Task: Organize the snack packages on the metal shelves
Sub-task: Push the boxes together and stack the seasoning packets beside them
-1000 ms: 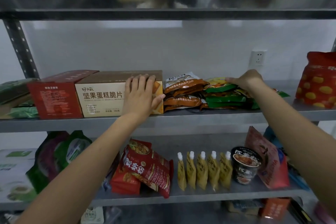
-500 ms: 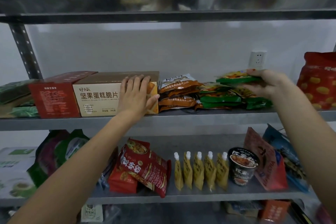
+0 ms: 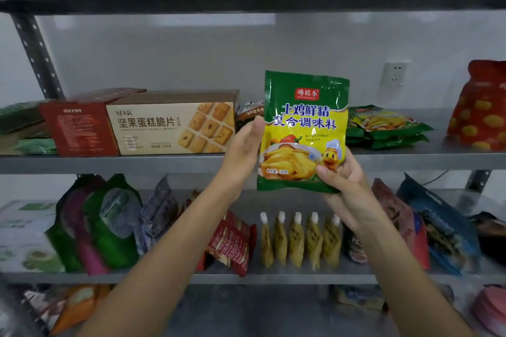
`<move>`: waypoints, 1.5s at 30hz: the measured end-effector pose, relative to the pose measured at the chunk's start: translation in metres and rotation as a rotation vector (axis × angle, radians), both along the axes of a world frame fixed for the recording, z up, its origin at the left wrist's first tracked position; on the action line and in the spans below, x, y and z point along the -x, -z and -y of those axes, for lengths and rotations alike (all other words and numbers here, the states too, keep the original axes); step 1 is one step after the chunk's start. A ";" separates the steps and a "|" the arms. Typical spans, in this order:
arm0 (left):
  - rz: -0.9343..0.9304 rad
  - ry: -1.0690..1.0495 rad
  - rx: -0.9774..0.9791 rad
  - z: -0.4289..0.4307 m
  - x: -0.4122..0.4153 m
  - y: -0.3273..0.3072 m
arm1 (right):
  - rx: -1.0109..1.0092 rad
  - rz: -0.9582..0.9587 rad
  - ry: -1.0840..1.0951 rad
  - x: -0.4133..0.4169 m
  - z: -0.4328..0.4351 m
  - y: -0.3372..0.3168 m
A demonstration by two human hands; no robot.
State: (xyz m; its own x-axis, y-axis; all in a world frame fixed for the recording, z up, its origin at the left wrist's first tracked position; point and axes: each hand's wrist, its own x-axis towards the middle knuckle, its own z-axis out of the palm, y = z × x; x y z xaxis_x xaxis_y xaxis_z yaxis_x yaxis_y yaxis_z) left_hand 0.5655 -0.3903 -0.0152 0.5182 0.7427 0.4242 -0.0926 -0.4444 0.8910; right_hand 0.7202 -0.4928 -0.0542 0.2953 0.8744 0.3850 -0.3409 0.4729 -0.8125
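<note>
The green-and-yellow seasoning packet (image 3: 304, 128) is held upright in front of the middle shelf (image 3: 137, 163), label facing out. Its lower right corner is pinched by the right hand (image 3: 345, 183), thumb on the front. Its left edge is gripped by the left hand (image 3: 243, 145), with only the thumb visible and the fingers hidden behind.

Looks like it's meant to be sorted back with its own kind. A stack of matching packets (image 3: 383, 126) is lying flat just beyond the right hand, so that's probably where it should be laid, edges lined up. It's a floppy pouch, so it's better supported from underneath than dangled by a corner. That glossy film is likely slippery too, so the pile shouldn't be nudged.

Just left of the left hand, a beige biscuit box (image 3: 169, 126) and a red box (image 3: 79, 128) are parked touching; both are closed, so the contents can't be seen. Below the hands, the lower shelf (image 3: 273, 278) is loaded with a row of upright spouted pouches (image 3: 298, 238) and some red packets (image 3: 232, 243).
</note>
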 end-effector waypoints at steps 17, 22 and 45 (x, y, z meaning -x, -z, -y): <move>0.194 0.145 0.406 0.031 -0.002 0.010 | 0.200 0.153 0.132 0.017 0.029 0.026; 0.059 0.113 0.326 0.042 0.005 0.024 | 0.196 0.147 0.183 0.013 0.037 0.022; -0.088 0.181 0.323 0.071 0.023 0.039 | 0.219 0.036 0.501 0.019 0.064 0.028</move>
